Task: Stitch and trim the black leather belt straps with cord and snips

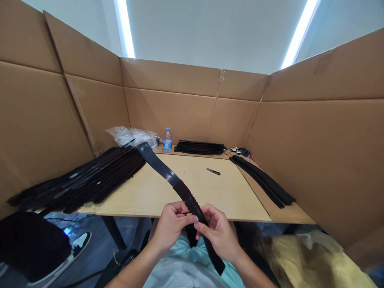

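Note:
A long black strap (162,168) slants across the front of the table, its rounded far end marked by small holes. Partway along it are a dull brown-black band and a ridged stretch. My left hand (177,222) pinches the strap's left edge with thumb and fingers, close to a tiny pale piece I cannot make out. On the opposite edge, my right hand (217,230) closes its fingers around the strap. Below the hands, the strap's square lower end hangs over my lap. Small black snips (213,171) lie on the table beyond the hands.
A large pile of black strips (90,180) covers the table's left side. At the back are a plastic bag (132,136), a water bottle (167,141), a black stack (199,147) and cables (242,152). Two black strips (264,180) lie right. Cardboard walls (171,108) enclose three sides.

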A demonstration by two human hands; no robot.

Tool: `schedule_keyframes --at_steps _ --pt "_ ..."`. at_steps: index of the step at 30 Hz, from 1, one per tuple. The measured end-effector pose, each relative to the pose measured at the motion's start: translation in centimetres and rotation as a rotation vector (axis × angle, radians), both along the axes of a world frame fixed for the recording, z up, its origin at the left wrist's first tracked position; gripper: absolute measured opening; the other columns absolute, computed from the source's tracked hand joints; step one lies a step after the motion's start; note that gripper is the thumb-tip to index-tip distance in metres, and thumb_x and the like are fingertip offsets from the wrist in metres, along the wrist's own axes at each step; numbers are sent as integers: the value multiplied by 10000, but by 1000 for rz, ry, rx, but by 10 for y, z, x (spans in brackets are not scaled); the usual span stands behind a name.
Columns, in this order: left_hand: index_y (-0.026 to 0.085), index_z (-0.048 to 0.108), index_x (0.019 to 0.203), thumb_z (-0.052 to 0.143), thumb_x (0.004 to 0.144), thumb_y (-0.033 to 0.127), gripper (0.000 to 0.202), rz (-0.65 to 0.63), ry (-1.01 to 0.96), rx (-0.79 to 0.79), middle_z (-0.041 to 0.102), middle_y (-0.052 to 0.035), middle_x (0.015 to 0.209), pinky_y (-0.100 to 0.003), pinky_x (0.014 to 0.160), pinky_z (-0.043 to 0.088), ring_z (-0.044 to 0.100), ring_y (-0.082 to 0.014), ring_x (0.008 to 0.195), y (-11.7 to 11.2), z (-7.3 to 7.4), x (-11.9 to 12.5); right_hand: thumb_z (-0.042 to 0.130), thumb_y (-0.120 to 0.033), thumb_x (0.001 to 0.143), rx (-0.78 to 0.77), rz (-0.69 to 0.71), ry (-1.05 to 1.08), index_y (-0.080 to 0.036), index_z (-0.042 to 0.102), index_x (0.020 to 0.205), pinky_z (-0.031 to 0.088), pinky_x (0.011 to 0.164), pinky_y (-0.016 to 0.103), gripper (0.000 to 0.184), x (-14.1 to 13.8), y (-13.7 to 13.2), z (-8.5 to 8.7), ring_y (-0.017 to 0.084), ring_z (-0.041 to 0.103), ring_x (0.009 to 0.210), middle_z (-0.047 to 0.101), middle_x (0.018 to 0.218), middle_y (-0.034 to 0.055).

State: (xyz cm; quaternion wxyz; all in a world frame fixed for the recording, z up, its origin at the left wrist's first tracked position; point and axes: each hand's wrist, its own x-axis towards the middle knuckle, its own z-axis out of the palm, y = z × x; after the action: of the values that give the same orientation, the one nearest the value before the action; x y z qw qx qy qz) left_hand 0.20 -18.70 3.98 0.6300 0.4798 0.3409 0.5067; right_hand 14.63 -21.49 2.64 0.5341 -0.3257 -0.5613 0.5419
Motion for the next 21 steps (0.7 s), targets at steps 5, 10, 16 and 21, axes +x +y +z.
schedule_keyframes --at_steps 5,10,16,21 --pt "167 489 546 832 548 275 359 -25 -40 -17 598 13 434 -244 451 438 560 -140 406 -1 0 0 646 -487 825 -31 51 60 -210 434 859 424 440 193 350 -1 -1 -3 95 536 505 613 719 -7" --pt "157 519 579 830 555 284 337 44 -22 -13 643 -10 502 -249 496 457 598 -153 470 3 -1 -3 642 -450 843 0 27 119 -171 574 863 436 569 231 287 3 0 -1 122 567 649 652 789 42" --pt "124 616 648 877 444 241 352 -8 -8 -8 660 -5 629 -220 570 467 604 -135 589 2 5 -5 792 -351 713 -12 13 45 -201 594 1117 483 704 267 474 3 0 0 161 588 815 647 872 36" --pt "145 510 526 849 506 285 368 25 32 -20 580 31 484 -179 443 363 504 -81 444 0 3 -3 811 -360 673 -51 9 10 -172 558 828 482 469 198 351 0 0 -3 111 539 619 573 779 -5"
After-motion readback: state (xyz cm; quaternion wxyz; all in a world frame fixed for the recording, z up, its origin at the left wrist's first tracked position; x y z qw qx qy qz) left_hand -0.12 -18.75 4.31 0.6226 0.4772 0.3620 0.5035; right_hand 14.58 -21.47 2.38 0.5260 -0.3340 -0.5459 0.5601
